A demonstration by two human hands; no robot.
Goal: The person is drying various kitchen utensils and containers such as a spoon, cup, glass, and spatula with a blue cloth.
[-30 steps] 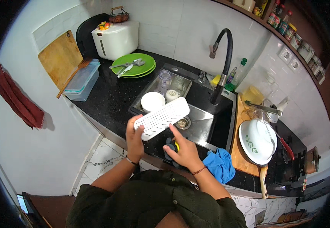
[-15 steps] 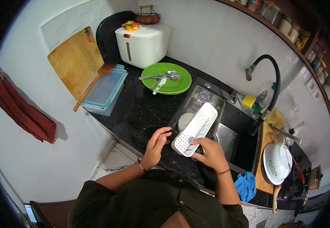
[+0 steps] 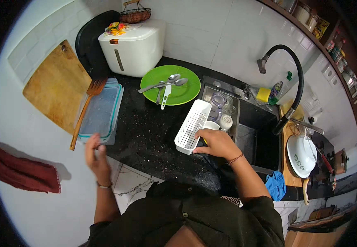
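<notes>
My right hand grips the near end of a long white perforated basket, at the left edge of the sink. My left hand is off to the left, somewhat blurred, its fingers apart and holding nothing. It is near the front of a clear lidded food container with a teal seal. A brown wooden slotted spatula lies on that lid, its handle sticking out toward me. Beyond the basket, a green plate holds several spoons and a white-handled utensil.
Glasses and a white cup stand in the sink's left section, beside a dark basin with a black faucet. A cutting board leans left of a white bin. At right are a blue cloth and a white dish.
My left hand has swung left from beside the basket to near the food container. The basket, in my right hand, has shifted left to the sink's edge. The view has turned somewhat.
</notes>
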